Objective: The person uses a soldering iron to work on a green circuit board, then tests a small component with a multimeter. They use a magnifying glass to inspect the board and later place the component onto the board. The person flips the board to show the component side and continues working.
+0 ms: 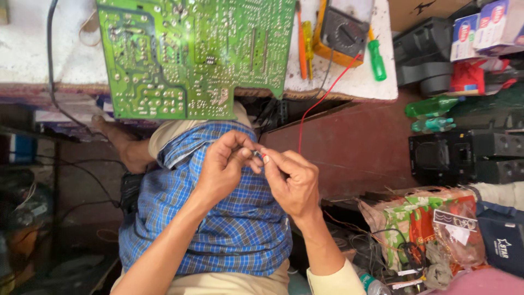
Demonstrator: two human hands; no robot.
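Both hands (256, 169) pinch a tiny, mostly hidden part (262, 157).

You had one green circuit board (191, 54) on the worktop (33, 49), one yellow multimeter (341, 33), and three screwdrivers: one orange (301, 46), one yellow (309, 41), one green-handled (376, 59). Two green plastic bottles (434, 105) lay to your right, and one red lead (322, 98) ran down.

Bare left forearm, no sleeve in view. Right arm has a pale cream sleeve (338, 278) rolled near the elbow. Blue checked cloth (229, 218) over the lap, beige garment (229, 284) under it.
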